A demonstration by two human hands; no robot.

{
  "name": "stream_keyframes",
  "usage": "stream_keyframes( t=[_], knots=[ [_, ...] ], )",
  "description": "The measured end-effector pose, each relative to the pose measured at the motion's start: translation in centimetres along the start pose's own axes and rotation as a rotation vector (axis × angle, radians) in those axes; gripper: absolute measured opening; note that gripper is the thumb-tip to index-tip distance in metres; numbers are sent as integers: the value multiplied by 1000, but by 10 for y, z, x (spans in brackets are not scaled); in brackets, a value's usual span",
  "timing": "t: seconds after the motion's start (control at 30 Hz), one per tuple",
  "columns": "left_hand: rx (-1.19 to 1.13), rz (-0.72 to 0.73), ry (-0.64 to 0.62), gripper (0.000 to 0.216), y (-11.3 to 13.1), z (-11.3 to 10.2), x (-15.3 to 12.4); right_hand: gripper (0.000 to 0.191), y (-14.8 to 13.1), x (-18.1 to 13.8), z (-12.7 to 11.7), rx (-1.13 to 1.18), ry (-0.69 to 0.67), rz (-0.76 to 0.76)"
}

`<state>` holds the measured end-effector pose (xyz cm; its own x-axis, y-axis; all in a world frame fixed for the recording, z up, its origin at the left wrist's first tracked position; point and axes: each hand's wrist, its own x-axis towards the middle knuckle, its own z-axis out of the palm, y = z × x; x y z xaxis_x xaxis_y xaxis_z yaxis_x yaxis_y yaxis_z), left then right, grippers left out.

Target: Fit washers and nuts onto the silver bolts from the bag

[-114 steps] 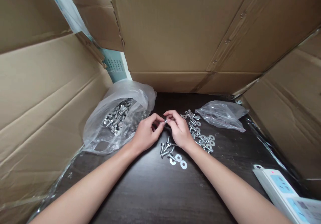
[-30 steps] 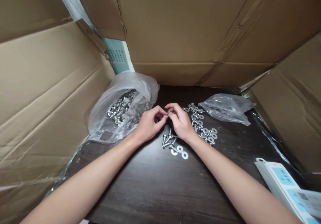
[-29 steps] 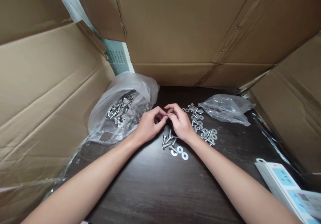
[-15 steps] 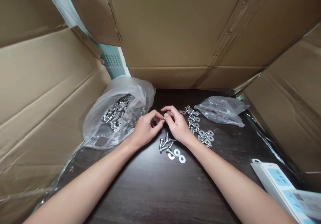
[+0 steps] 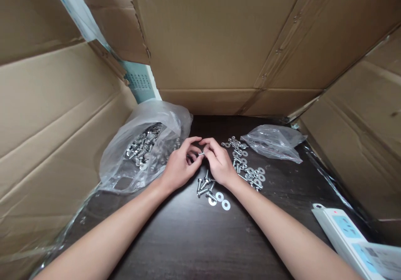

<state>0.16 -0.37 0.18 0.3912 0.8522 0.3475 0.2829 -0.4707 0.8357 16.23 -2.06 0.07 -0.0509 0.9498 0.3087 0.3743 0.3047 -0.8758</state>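
My left hand [image 5: 179, 167] and my right hand [image 5: 218, 163] meet fingertip to fingertip above the dark table [image 5: 200, 238]. Both pinch one small silver bolt [image 5: 201, 154] between them; whether a washer or nut sits on it is too small to tell. Just below the hands lie a few loose bolts [image 5: 204, 185] and three flat washers [image 5: 219, 199]. To the right of my right hand spreads a scatter of bolts with washers [image 5: 247, 165].
A clear plastic bag full of bolts [image 5: 142, 148] lies open at the left. A crumpled, nearly flat plastic bag [image 5: 272, 142] lies at the right. Cardboard walls [image 5: 219, 42] close in on three sides. A white power strip [image 5: 347, 238] sits at the lower right.
Both hands stay pinched together on the bolt, with only small finger shifts. The view has drifted slightly, so everything sits a little lower and to the left.
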Motion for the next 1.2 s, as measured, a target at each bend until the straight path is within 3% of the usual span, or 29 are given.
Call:
stream_keyframes(
  t=[0.37,0.87,1.2],
  knots=[
    [2,-15,-14,48,0,0,-1,18,3,1,2,-8,-30,-16],
    [44,-28,7,12,2,0,1,19,3,1,1,6,78,0],
    [-1,-34,5,11,4,1,0,19,1,1,0,38,61,67]
  ],
)
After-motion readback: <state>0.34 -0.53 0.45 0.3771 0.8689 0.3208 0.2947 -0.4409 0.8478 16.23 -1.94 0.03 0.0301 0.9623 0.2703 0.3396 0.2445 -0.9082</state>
